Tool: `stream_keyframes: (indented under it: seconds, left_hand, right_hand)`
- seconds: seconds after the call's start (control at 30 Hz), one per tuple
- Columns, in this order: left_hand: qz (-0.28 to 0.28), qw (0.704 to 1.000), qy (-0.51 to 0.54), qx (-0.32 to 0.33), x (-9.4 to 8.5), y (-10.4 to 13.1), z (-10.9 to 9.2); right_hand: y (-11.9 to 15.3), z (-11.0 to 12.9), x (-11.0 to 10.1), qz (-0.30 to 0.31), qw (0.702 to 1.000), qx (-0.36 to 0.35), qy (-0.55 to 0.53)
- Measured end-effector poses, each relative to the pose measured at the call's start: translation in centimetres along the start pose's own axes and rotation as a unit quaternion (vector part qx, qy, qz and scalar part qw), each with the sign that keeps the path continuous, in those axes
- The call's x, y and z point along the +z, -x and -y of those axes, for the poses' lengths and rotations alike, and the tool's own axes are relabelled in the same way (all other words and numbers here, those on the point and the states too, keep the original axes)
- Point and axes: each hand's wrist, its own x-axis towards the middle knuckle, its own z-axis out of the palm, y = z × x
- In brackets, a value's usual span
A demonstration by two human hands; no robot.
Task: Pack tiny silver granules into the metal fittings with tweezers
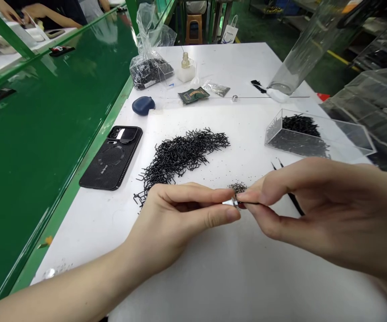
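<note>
Between thumb and fingers, my left hand pinches a small silvery piece. My right hand meets it from the right, closed on a thin black piece whose left end touches the silvery piece. Just behind the fingertips lies a little heap of tiny metallic parts. A long pile of bent black pieces spreads over the white table beyond my left hand. Black tweezers lie partly hidden behind my right hand.
A black phone and a dark blue case lie at left. At right, a clear box holds black pieces. Farther back are a plastic bag, a bottle and a clear tube. Another person's hands show beyond the green conveyor.
</note>
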Motion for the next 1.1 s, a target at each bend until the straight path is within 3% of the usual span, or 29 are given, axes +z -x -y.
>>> stream_keyframes:
  seconds: [0.67, 0.8, 0.97, 1.1]
  left_hand:
    - [0.030, 0.998, 0.058, -0.006, 0.1, -0.4, -0.1]
    - [0.038, 0.998, 0.056, -0.001, 0.0, -0.4, -0.1]
    - [0.009, 0.999, 0.014, 0.049, 0.4, -0.4, 0.0]
    - [0.005, 0.992, -0.077, 0.097, 0.5, 0.0, 0.1]
  right_hand:
    - [-0.8, -0.6, 0.0, 0.007, 0.997, -0.048, -0.060]
    - [-0.8, -0.6, 0.0, -0.012, 0.996, -0.025, -0.082]
    - [-1.4, -0.5, -0.1, -0.066, 0.991, 0.006, -0.114]
    - [-1.5, -0.6, -0.1, -0.088, 0.988, 0.037, -0.124]
